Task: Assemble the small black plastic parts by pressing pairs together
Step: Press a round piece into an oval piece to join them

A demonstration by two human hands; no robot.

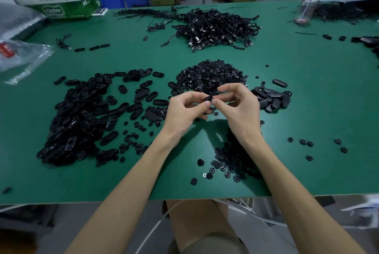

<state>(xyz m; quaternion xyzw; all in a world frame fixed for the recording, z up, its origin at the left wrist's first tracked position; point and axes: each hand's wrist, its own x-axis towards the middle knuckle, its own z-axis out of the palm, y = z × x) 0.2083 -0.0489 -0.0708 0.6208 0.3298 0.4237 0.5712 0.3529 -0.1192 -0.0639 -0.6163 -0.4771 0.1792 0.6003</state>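
The left hand (184, 111) pinches the left end of a small black part (209, 97) between thumb and curled forefinger, above the middle of the green worktop (307, 110). The part's long axis runs roughly hand to hand, rising rightward (one piece or two, I cannot tell). The right hand (240, 108) pinches its right end, equally near; the press probably means squeezing thumbs against forefingers.

Forearms (127, 184) bare; khaki trousers (196, 225); white cable (156, 227) across lap.
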